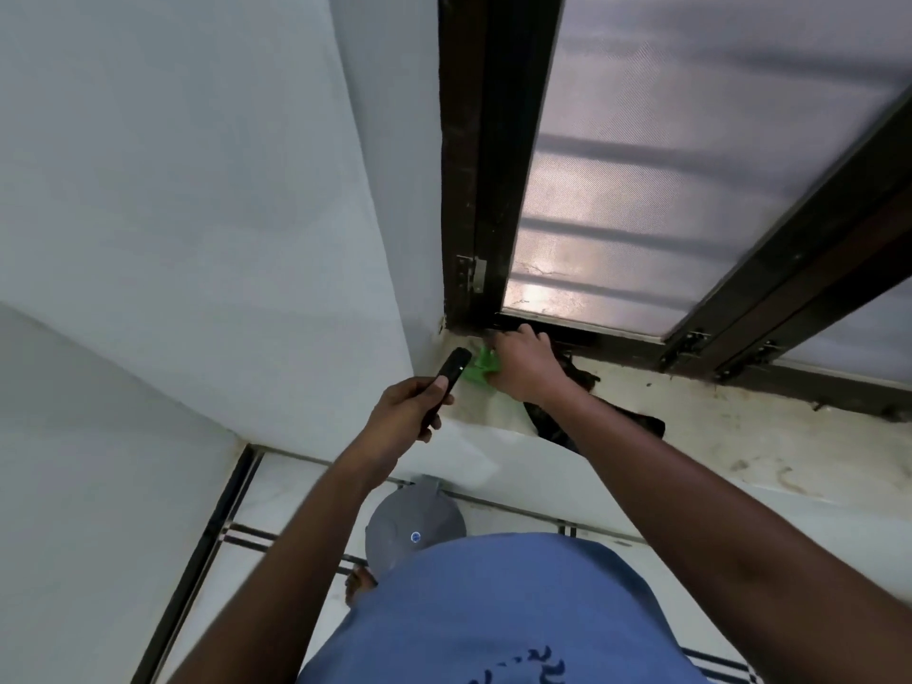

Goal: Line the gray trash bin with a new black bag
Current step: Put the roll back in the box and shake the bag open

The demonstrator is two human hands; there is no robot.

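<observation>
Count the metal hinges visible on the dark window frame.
3: one hinge on the left upright above the right hand, two low on the right bars. Others may be out of view.

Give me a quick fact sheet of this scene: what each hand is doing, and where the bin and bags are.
left hand: holding a slim black object
right hand: on the window ledge, touching something green
black bags: lying on the ledge under the right forearm
gray bin: on the floor below, lid closed
bin lined: not yet

Soft daylight glows through the frosted window [666,180]; wide-angle edges bend, and the whole frame looks slightly soft.
</observation>
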